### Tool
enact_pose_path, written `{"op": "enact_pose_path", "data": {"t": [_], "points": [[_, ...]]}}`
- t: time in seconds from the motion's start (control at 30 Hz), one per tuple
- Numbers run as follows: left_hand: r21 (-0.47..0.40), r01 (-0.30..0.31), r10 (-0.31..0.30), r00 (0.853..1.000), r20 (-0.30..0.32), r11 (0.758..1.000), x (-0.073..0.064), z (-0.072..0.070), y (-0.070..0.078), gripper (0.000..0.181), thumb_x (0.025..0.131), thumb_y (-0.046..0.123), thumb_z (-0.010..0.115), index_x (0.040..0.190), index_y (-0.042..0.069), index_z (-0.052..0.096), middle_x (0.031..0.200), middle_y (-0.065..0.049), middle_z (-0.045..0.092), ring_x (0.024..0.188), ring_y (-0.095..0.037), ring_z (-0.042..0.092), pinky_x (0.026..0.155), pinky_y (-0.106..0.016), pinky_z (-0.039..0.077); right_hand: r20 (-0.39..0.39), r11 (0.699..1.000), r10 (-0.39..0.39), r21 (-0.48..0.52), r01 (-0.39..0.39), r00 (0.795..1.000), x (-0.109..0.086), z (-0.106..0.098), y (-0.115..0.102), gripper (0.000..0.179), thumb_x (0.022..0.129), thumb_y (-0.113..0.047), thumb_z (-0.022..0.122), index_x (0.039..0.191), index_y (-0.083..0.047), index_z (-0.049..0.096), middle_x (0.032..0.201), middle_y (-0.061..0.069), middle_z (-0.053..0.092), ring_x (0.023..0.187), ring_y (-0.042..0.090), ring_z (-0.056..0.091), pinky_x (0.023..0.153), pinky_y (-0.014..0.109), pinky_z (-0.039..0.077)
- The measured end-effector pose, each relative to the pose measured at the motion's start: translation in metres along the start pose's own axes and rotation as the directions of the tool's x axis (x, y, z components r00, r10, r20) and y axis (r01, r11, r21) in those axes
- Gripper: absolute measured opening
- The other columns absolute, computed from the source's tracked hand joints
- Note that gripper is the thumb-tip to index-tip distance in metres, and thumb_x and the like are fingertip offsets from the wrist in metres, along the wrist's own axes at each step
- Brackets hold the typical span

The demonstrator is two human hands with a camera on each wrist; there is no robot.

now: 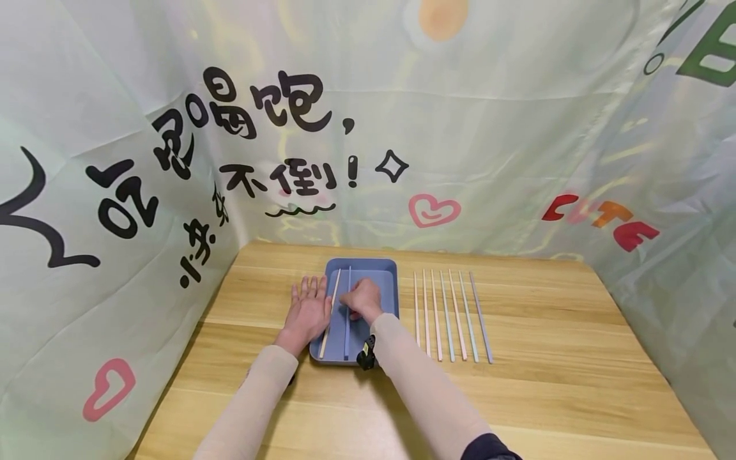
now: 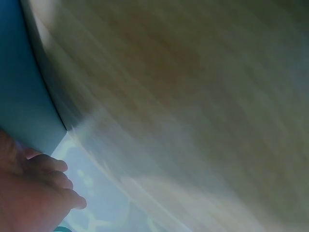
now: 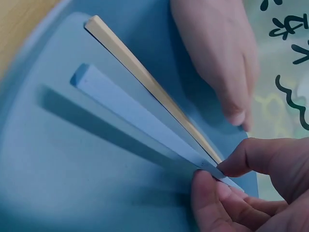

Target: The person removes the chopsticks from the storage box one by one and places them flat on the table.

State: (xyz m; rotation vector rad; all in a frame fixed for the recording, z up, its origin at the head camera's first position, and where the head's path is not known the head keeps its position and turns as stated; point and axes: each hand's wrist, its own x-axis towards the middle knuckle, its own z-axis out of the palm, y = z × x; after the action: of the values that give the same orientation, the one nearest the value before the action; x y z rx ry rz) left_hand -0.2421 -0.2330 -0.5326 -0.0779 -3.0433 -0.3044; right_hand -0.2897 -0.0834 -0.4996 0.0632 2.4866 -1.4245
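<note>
A blue tray (image 1: 386,284) stands on the table with a cream chopstick (image 1: 325,335) lying lengthwise along its left side. Just right of it, my right hand (image 1: 365,297) pinches a lavender-blue chopstick (image 1: 347,335) between thumb and fingers. The right wrist view shows this blue chopstick (image 3: 130,111) raised off the tray floor, its shadow beneath, beside the cream chopstick (image 3: 145,79). My left hand (image 1: 307,313) lies at the tray's left edge with fingers extended. In the left wrist view, part of the left hand (image 2: 36,193) appears beside the tray wall (image 2: 24,87).
To the tray's right, several pastel chopsticks (image 1: 451,345) in pink, pale blue and lavender lie side by side on the wooden table (image 1: 563,345). Printed cloth walls (image 1: 494,160) enclose the table at the back and sides.
</note>
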Motion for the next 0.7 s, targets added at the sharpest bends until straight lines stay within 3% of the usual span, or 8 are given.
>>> {"op": "enact_pose_path", "data": {"t": [0.17, 0.37, 0.7], "points": [[-0.003, 0.001, -0.001, 1.0, -0.002, 1.0, 0.001, 0.0, 0.0, 0.062, 0.113, 0.032, 0.037, 0.166, 0.001, 0.028, 0.168, -0.03, 0.032, 0.16, -0.049, 0.022, 0.128, -0.069, 0.014, 0.038, 0.994, 0.022, 0.11, -0.026, 0.999, -0.004, -0.01, -0.001, 0.021, 0.087, -0.001, 0.078, 0.075, -0.005, 0.061, 0.062, 0.005, 0.059, 0.06, 0.029, 0.074, 0.061, 0.043, 0.065], [-0.006, 0.007, -0.007, 1.0, 0.019, 1.0, 0.002, -0.001, 0.001, 0.063, 0.113, 0.033, 0.035, 0.167, 0.002, 0.025, 0.169, -0.029, 0.03, 0.161, -0.048, 0.019, 0.129, -0.068, 0.012, 0.047, 0.986, 0.059, 0.151, -0.065, 0.997, -0.007, -0.016, -0.003, 0.011, 0.088, -0.001, 0.077, 0.092, 0.0, 0.067, 0.067, 0.006, 0.061, 0.06, 0.023, 0.068, 0.069, 0.046, 0.066], [0.018, -0.006, 0.005, 0.999, 0.032, 1.0, 0.001, -0.001, 0.002, 0.062, 0.114, 0.033, 0.033, 0.166, 0.0, 0.025, 0.169, -0.029, 0.03, 0.161, -0.048, 0.02, 0.129, -0.069, 0.013, 0.054, 0.982, 0.032, 0.185, -0.042, 0.998, -0.012, -0.033, -0.001, 0.008, 0.088, 0.0, 0.073, 0.095, 0.002, 0.069, 0.069, 0.005, 0.06, 0.057, 0.017, 0.061, 0.065, 0.043, 0.066]]}}
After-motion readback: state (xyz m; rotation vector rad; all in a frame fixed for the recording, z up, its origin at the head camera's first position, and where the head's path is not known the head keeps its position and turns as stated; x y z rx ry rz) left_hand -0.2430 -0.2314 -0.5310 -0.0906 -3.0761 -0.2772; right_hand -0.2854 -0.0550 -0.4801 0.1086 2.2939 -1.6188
